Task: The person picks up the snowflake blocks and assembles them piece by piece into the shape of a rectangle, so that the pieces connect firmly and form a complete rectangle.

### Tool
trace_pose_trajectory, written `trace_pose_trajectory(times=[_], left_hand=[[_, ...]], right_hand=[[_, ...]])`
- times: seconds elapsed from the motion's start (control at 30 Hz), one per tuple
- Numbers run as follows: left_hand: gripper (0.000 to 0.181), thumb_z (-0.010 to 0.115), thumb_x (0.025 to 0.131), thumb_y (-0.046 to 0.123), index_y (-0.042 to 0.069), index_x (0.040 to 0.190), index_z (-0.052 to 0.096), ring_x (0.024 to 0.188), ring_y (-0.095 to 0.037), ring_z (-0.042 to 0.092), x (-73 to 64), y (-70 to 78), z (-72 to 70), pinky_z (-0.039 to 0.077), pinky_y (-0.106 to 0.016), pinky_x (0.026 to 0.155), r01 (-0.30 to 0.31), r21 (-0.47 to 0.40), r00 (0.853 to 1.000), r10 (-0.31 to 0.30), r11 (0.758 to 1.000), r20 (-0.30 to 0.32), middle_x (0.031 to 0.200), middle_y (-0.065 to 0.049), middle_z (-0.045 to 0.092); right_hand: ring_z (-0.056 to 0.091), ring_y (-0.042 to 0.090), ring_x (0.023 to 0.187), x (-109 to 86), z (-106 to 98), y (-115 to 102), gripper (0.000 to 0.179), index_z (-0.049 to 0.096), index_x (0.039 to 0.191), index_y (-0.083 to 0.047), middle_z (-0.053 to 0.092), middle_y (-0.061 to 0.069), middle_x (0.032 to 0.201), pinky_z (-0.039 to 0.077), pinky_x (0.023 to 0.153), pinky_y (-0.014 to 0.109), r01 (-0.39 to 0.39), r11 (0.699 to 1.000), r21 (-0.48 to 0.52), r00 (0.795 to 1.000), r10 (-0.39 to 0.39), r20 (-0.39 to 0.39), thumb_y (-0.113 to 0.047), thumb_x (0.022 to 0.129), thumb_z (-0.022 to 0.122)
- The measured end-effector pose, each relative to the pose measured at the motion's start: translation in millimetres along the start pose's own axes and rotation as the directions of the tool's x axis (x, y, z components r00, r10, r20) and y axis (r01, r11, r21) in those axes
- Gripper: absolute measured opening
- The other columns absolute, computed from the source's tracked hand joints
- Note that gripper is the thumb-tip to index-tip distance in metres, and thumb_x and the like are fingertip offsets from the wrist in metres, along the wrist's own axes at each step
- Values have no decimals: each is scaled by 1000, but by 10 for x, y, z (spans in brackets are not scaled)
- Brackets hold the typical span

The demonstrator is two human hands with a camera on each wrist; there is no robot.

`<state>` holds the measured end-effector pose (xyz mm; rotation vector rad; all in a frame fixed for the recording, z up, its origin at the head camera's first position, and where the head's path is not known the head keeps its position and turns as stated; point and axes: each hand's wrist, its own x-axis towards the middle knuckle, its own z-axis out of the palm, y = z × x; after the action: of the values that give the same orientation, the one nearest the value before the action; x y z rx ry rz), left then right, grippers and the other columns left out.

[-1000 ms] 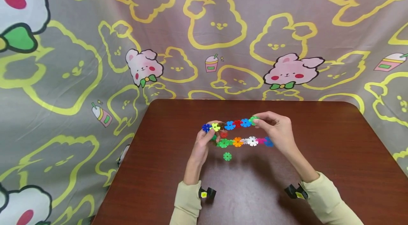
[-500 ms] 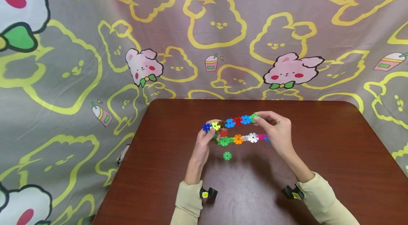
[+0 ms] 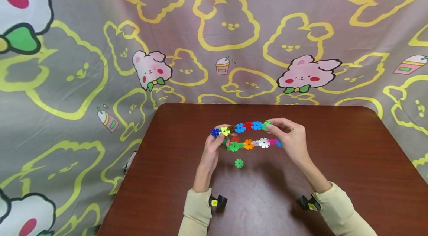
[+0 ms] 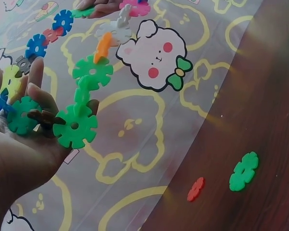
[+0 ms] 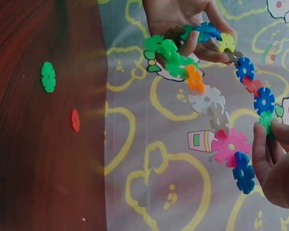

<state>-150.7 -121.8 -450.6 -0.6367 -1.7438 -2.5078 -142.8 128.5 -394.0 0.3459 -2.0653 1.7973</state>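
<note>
A chain of interlocking plastic snowflake discs (image 3: pixel 248 144) hangs above the table, bent into an open loop between both hands. My left hand (image 3: pixel 210 150) grips its left bend, thumb by the yellow disc (image 3: pixel 224 131) and dark blue disc (image 3: pixel 215 132). With thumb and fingers my right hand (image 3: pixel 291 135) pinches the green end disc (image 5: pixel 266 120) of the upper strand. The lower strand runs through green, orange, white and pink to a blue end disc (image 5: pixel 243 172), which hangs free near the right hand in the right wrist view.
On the brown table (image 3: pixel 160 191) lie a loose green disc (image 3: pixel 239 163) and a loose red disc (image 5: pixel 75 120), both below the chain. A patterned cloth (image 3: pixel 234 35) hangs behind the table and along its left side.
The chain's lower strand has risen slightly, and its blue end disc is now more hidden behind the right hand in the head view. Both hands keep their holds and have barely moved.
</note>
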Motion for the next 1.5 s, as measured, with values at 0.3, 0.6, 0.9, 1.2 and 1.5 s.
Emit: trace_pose_trajectory(times=[0.3,0.6,0.9,1.2,1.5], left_hand=[[44,52,105,23,-12,133,53,75,-14,53,-83,-22,-51,46,-25,71,36,46,999,-37,998,13,94,1,67],[40,51,107,24,-4,134,56,75,-17,52,-217,-102,-112,46,-27,71,71,63,997,-72,995,25,104,-1,72],[42,49,108,18,-16,133,51,74,-14,52,-503,-306,-248,45,-25,71,162,77,986,-165,984,34,103,1,73],[38,48,108,14,-13,133,54,73,-24,48,-627,-440,-358,45,-29,73,180,127,979,-190,976,75,104,-2,73],[37,48,108,12,-15,132,53,72,-20,48,-629,-485,-366,45,-26,71,163,108,981,-173,981,90,107,-11,74]], right_hand=[[73,14,74,-43,22,44,12,79,103,0,77,5,86,48,54,24,-52,999,-17,998,51,-26,-3,91,78],[74,16,73,-134,56,112,10,79,101,-4,76,11,85,47,55,23,-70,995,-65,998,71,3,-5,91,80],[73,15,74,-444,156,373,8,79,98,-5,76,11,85,54,63,22,-103,991,-91,994,105,16,-5,90,80],[68,0,70,-581,241,372,8,77,95,6,75,20,84,54,63,20,-147,985,-86,989,147,-3,7,87,78],[70,8,69,-612,234,201,6,75,92,8,73,23,83,53,64,17,-97,990,-103,995,100,26,11,86,76]])
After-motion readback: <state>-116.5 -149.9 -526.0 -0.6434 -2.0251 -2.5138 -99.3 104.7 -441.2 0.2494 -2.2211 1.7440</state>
